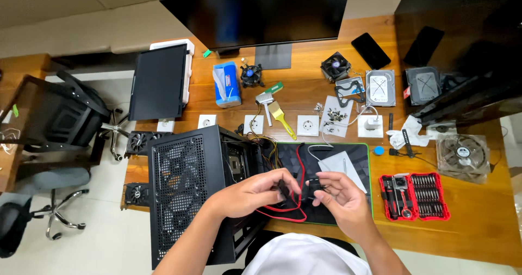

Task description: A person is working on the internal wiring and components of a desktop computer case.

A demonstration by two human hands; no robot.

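Here, the black mesh-sided computer case (193, 190) stands open at the desk's near edge, beside a black mat (348, 155). A thin red cable (291, 212) loops over the mat between both hands. The left hand (253, 190) pinches a black connector (282, 188); the right hand (340, 199), fingers curled, grips another small black plug (314, 183).

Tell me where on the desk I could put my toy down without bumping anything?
There is bare wood on the desk in front of the red bit set, out to the right edge. A small patch lies between the monitor stand and the black cooler fan. The middle row of sockets, screws and brushes is crowded.
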